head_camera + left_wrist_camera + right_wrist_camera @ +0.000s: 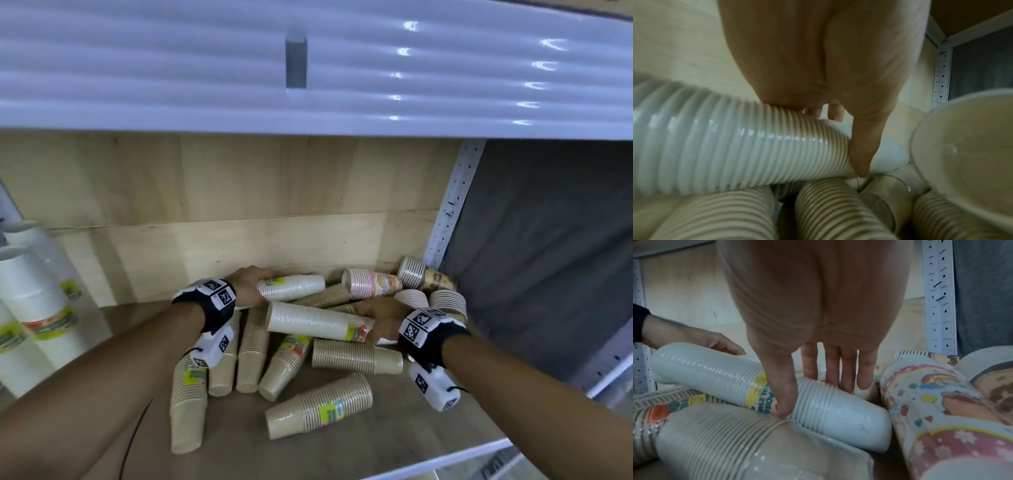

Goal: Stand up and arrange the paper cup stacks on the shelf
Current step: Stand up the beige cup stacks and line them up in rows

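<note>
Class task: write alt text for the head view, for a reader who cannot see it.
Two hands reach into a jumbled pile of lying paper cup stacks on a wooden shelf: the left hand grips a short white stack, the right hand a long white stack.

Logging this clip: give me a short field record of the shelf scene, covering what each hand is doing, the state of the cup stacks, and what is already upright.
left hand: grips short white cup stack
right hand: thumb and fingers straddle long white cup stack, near its labelled end
pile: brown cup stacks and printed cup stacks lying on their sides on the shelf
upright: tall white cup stacks, far left
task status: pile not yet stood up
</note>
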The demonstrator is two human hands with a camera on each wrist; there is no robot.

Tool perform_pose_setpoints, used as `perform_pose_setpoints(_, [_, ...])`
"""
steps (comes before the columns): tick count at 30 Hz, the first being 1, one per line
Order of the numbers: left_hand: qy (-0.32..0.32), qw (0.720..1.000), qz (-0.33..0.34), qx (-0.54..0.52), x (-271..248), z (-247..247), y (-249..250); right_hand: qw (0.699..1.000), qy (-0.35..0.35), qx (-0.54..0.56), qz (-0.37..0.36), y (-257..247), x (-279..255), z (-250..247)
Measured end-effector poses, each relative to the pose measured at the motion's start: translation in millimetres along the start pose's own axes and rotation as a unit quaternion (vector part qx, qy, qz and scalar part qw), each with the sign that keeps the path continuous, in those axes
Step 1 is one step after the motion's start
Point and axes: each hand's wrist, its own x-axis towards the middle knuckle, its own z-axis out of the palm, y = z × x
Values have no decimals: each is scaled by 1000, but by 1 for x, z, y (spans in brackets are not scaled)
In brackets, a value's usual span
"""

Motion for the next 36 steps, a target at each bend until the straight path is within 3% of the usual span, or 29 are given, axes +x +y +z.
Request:
perform_pose_setpoints(7, [6, 1000, -11, 21, 3, 1, -2, 1000, -26, 0, -3, 3, 8, -1])
perform_pose_setpoints(24, [17, 1000, -15, -9, 1, -5, -1, 999, 12, 47, -9, 11, 1, -4])
perform_pose_setpoints(31, [61, 998, -20, -29, -15, -30, 8, 996, 50, 69, -11, -11, -13, -43])
perform_pose_setpoints(36, [117, 988, -31, -93, -36, -49, 6, 990, 80, 101, -65, -43, -27, -86])
